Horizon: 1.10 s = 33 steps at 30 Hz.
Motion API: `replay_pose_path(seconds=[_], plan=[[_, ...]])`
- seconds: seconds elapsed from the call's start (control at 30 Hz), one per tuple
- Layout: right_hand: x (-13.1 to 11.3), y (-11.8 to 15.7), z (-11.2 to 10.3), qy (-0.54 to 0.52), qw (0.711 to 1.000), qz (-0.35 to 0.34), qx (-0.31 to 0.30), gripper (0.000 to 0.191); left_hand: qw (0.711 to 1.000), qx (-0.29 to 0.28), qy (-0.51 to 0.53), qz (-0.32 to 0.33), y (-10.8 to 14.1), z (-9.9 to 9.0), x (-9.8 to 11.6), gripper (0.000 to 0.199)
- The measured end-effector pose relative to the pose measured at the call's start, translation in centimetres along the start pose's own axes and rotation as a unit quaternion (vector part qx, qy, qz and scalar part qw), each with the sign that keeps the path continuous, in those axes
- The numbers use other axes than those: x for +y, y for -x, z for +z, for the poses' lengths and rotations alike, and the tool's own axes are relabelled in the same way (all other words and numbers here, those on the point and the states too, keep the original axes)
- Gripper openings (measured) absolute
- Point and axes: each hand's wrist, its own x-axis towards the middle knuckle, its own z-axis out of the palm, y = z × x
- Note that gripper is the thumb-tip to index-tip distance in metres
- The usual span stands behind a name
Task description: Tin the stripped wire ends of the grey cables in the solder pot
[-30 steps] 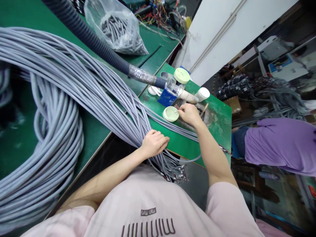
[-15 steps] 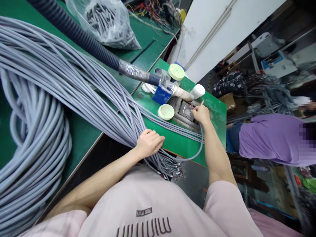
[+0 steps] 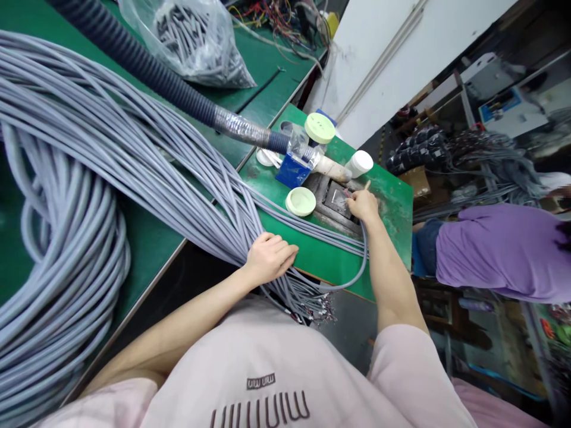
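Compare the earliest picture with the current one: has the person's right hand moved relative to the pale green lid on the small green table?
Yes. The right hand has moved away from the pale green lid, rightward to the metal tray.

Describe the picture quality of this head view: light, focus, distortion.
Head view: even, bright light; the right hand and gray cables are sharp. Wide-lens bending curves the green table edges and tilts the white wall. The right background is dimmer and smeared.
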Motion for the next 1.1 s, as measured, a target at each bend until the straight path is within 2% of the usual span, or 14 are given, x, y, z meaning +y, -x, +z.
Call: replay_pose_path(seconds=[0.17,0.27,0.33,0.4,0.53,0.6,0.7,0.8,0.87,0.97,1.03,1.1], plan=[[0.5,0.3,-0.4,-0.051,0.998,-0.021,0.024,0.021,1.000,-0.006,0.008,-0.009,0.1,0.1,0.0,0.013],[0.8,2.2,-1.5,-0.179,0.982,-0.050,0.038,0.025,1.000,-0.014,0.018,-0.019,0.2,0.2,0.0,0.015],[0.8,4.3,-2.3,-0.308,0.948,-0.072,0.025,0.029,0.999,-0.019,0.026,-0.028,0.2,0.3,0.0,0.015],[0.5,7.0,-2.8,-0.427,0.899,-0.094,-0.009,0.030,0.998,-0.020,0.040,-0.038,0.2,0.2,0.0,0.015],[-1.4,12.4,-2.9,-0.574,0.807,-0.110,-0.088,0.033,0.987,0.022,0.138,-0.077,-0.3,-0.4,0.3,0.011],[-2.7,14.5,-2.4,-0.626,0.762,-0.101,-0.131,0.031,0.963,0.052,0.232,-0.125,-0.7,-0.8,0.7,0.011],[-4.7,16.7,-1.4,-0.679,0.703,-0.104,-0.183,0.031,0.884,0.068,0.412,-0.211,-1.3,-1.1,1.9,0.022],[-6.4,17.9,-0.9,-0.706,0.668,-0.114,-0.205,0.035,0.790,0.100,0.541,-0.270,-1.7,-1.0,3.2,0.024],[-7.1,18.3,-0.8,-0.716,0.657,-0.115,-0.205,0.037,0.748,0.131,0.577,-0.300,-1.9,-0.9,3.9,0.020],[-7.1,18.6,-0.8,-0.726,0.649,-0.108,-0.198,0.033,0.721,0.153,0.585,-0.340,-2.2,-0.8,4.3,0.014],[-6.3,18.9,-0.6,-0.727,0.646,-0.115,-0.202,0.028,0.720,0.160,0.571,-0.360,-2.4,-0.9,4.3,0.013],[-5.2,19.4,-0.2,-0.718,0.648,-0.129,-0.219,0.034,0.733,0.172,0.543,-0.371,-2.6,-1.1,4.0,0.016]])
